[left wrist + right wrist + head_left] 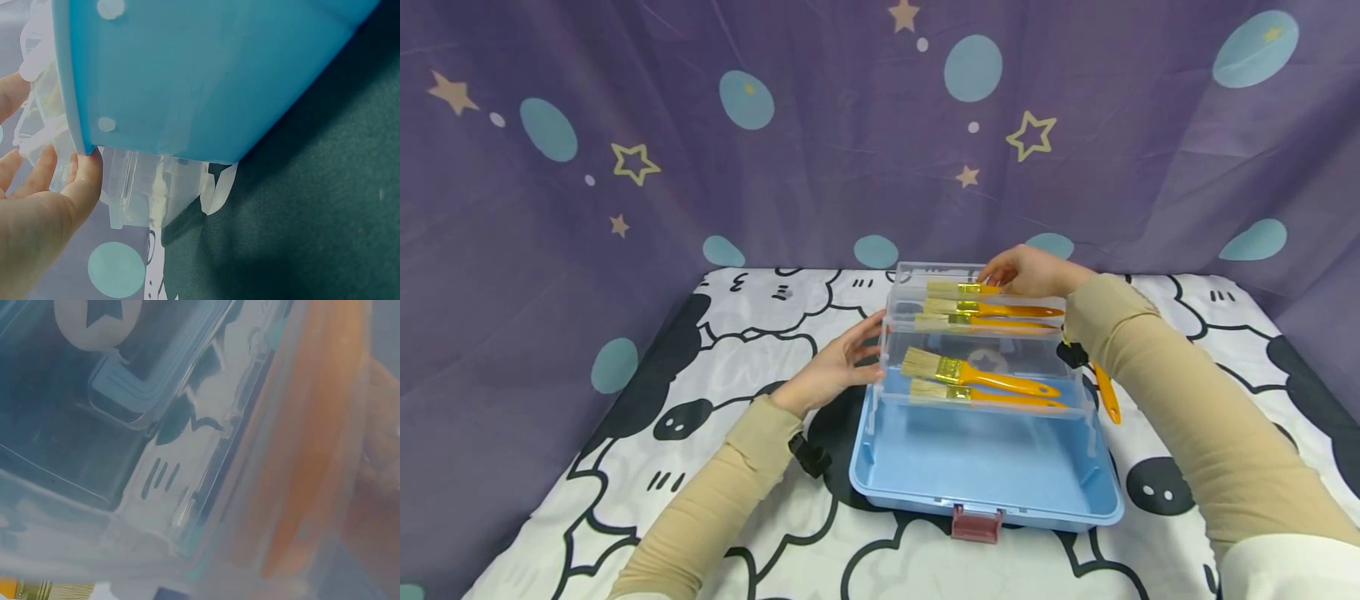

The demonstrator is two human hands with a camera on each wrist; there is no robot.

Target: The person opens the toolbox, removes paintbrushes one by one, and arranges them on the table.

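Flat paintbrushes with cream bristles, gold ferrules and glossy yellow-orange handles lie in two clear trays. Bristles point left, handles right. The upper tray, set farther back, carries three: the rearmost brush, its handle partly hidden, and two more just in front, nearly parallel. The lower tray has two, the back one tilted slightly and showing its broad face, the front one seen through the plastic wall. A pale star emblem shows behind them.

Both trays stand tiered over the rear of an open light-blue box, its smooth inner floor visible at the front and a dusty-red latch hanging from its front edge. Beside the box's right side, an orange handle lies on the sheep-patterned cloth.

The right hand reaches over from the right, wrist arched, fingers curled round the rearmost brush's handle at the upper tray. The left hand is spread, fingers loosely bent, its tips at the left end of the trays and, in the left wrist view, by the box rim; it grasps nothing.
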